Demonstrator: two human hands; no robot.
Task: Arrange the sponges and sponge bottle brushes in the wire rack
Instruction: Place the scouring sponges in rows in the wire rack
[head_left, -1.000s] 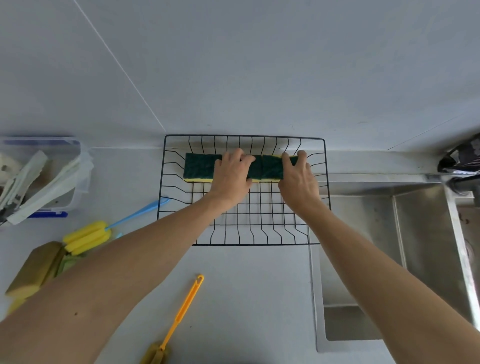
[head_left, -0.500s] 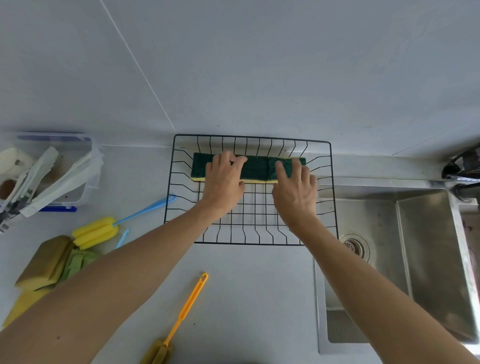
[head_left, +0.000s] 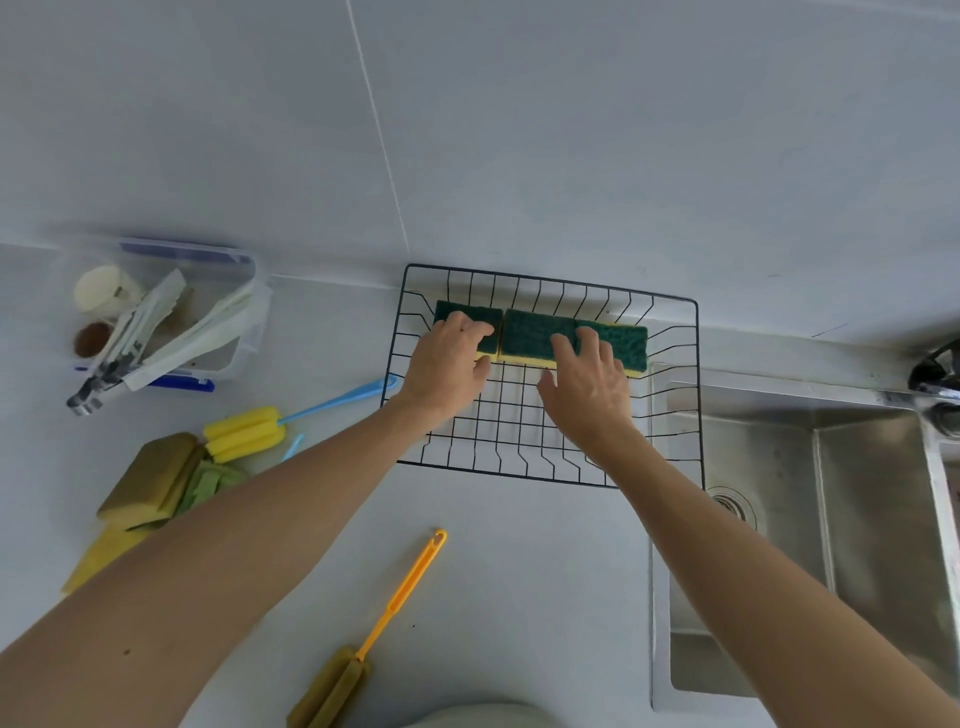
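Person's standing at the desk w/ both hands in the wire rack (head_left: 696, 395), which is sitting just left of the sink (head_left: 872, 519). Three green-topped sponges (head_left: 530, 332) are lying in a row along the rack's back edge, so that part's looking done. Still waiting left of the rack: a pile of sponges (head_left: 150, 483) and the blue-handled brush (head_left: 249, 431), its handle tip reaching the rack's side; the orange-handled brush (head_left: 395, 603) is lying in front of the rack. Roughly a third through, I'd say. Left hand (head_left: 447, 364) is resting on the leftmost sponge, fingers curling over its top. Right hand (head_left: 587, 384) is pressing the right-hand sponges, fingers straight and slightly spread, not gripping
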